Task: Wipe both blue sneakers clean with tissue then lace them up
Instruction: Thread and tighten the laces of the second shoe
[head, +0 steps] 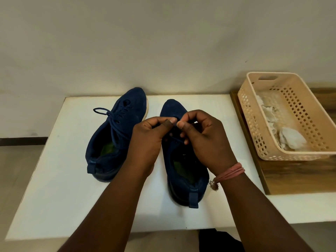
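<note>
Both forearms reach in over the near edge of the white table (54, 179); the left hand (151, 137) and right hand (201, 137) meet, each pinching the dark lace (175, 138) above the right sneaker (183, 171). Risk: a slipped pinch would loosen the knot; an uneven pull could drag the shoe askew. Its long axis runs away from the person, toe far, heel near. Left of it lies the left sneaker (116, 135), already laced, its toe angled slightly rightward. Right of it, a basket (254, 113) holds used tissue (291, 137).
</note>
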